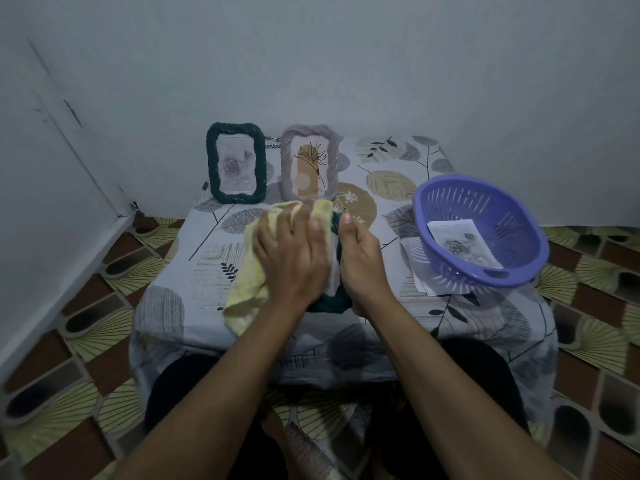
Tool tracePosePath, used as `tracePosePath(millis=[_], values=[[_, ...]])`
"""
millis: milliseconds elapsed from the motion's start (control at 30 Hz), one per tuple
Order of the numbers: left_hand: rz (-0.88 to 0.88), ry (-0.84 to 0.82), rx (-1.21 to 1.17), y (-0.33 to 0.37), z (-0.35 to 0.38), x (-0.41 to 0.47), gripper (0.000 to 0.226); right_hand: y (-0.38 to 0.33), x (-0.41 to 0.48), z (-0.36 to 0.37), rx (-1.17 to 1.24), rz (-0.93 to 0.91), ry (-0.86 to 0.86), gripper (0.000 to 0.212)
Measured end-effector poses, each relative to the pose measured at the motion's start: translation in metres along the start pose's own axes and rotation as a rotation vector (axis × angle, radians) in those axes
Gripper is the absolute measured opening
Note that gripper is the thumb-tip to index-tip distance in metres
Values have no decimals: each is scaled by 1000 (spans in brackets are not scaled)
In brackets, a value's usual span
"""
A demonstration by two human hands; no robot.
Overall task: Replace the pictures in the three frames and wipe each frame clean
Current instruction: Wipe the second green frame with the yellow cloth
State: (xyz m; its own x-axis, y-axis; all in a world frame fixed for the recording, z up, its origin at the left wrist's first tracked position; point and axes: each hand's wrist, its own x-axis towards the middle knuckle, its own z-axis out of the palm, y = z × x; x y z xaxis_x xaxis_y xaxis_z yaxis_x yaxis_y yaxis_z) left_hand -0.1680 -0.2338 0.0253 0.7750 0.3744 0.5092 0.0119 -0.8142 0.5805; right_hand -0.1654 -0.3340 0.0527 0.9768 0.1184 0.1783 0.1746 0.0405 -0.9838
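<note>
Down at the bottom of the view two bare forearms reach in over dark-clad knees, and both hands meet at the centre of the picture, over the front half of a low table (173,271) draped in a leaf-print cloth. The left hand (291,258) lies flat on a yellow cloth (249,289), fingers straight and close together, pressing it onto the face of the near frame (329,301). That frame has a dark green rope border, and only its lower curve and a strip of its right side show. I can't tell whether it lies flat or is tipped up. The right hand (363,261) grips its right edge, thumb up on top and fingers curled round the far side, out of sight. The cloth's loose end trails off to lower left across the table. Over at centre right a purple basket (502,216) sits tilted, with a rose picture (460,244) inside and loose sheets (412,268) poking out beneath it. At the back, just above centre, two more frames stand upright by the wall (311,64). The dark standing frame (235,164) is on the left and the pale frame (310,162) just beside it on the right, each with a picture in it. Patterned floor (104,323) spreads out on both sides.
</note>
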Motion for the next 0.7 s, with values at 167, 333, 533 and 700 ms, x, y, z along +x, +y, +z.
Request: tracePosePath(millis=[167,333,533,700], values=[[197,-95,2,-26,2,-8,52,4,3,1,-22,22,-48,36],[-384,-40,-135,-48,2,23,53,1,-5,4,-49,-45,-94,42],[-290,-8,-123,-10,0,15,50,0,1,6,16,-18,-76,38],[239,-174,3,-9,6,-16,54,-2,8,-3,106,92,38,39]])
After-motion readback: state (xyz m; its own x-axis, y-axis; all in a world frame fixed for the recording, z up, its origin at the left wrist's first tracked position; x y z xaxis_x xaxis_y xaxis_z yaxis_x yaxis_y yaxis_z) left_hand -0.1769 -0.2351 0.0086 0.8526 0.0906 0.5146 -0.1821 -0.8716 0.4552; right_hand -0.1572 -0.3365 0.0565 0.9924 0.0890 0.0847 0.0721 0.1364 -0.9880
